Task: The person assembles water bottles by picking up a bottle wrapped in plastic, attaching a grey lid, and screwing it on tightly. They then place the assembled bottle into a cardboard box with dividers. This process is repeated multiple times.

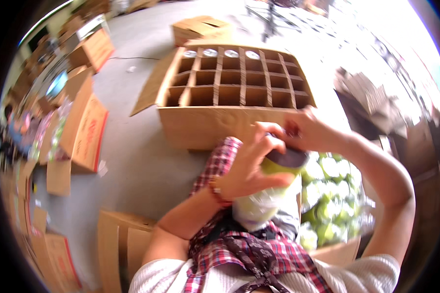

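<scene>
Head cam, L one of pair, looks steeply down & fwd from above plaid clothing (215, 249) at near edge. L hand (252, 168) & R hand (310, 132) v. close, approx. ctr; divided carton (215, 122) farther off, floor (132, 124) to far L. Wide fisheye, dark round rim.

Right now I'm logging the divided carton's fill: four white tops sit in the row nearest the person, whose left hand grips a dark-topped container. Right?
No: the head view shows the four white tops in the far row of the divided carton. The left hand grips the dark-topped container.
</scene>
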Available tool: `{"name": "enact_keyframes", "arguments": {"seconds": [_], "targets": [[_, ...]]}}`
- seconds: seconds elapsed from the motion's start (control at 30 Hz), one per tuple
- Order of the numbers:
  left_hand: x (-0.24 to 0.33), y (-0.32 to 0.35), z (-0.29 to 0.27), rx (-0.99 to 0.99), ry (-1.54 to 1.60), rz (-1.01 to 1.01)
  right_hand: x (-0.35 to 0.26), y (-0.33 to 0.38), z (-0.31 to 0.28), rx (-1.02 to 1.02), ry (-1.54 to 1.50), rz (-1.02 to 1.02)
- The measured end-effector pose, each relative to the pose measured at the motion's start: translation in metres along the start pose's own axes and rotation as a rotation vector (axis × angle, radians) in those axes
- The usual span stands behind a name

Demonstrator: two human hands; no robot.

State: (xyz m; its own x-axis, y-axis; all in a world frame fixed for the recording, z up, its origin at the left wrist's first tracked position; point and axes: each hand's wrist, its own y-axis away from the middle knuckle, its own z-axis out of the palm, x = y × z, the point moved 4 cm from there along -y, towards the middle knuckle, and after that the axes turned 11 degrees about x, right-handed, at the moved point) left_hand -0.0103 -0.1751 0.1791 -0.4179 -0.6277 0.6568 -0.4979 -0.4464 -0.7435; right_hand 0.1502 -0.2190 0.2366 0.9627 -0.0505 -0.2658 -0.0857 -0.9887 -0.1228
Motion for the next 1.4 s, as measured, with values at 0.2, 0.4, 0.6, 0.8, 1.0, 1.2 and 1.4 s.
{"name": "enact_keyframes", "arguments": {"seconds": [0.2,0.4,0.6,0.8,1.0,1.2,1.4], "targets": [[0.015,0.012,-0.007,-0.354,-0.477,0.347,0.006,-0.008,0.011,0.105,-0.111,-0.085],[-0.025,0.007,-0.037,-0.018,-0.128,0.036,-0.002,0.002,0.028,0.121,-0.676,0.035],[-0.053,0.021,-0.040,-0.211,-0.459,0.134,0.046,0.050,0.095,0.267,-0.762,0.047],[-0.134,0.086,-0.112,0.362,-0.279,-0.229,0.058,0.120,0.189,0.316,0.116,-0.253],[-0.159,0.117,-0.096,0.738,-0.120,-0.670,0.028,0.113,0.198,0.453,-0.347,-0.360],[-0.153,0.062,-0.031,0.459,-0.035,-0.714,0.068,0.194,0.197,0.575,-1.203,0.113],[-0.131,0.062,0.151,-0.261,0.239,-0.861,0.122,0.394,0.167,0.984,-1.408,0.586]]}}
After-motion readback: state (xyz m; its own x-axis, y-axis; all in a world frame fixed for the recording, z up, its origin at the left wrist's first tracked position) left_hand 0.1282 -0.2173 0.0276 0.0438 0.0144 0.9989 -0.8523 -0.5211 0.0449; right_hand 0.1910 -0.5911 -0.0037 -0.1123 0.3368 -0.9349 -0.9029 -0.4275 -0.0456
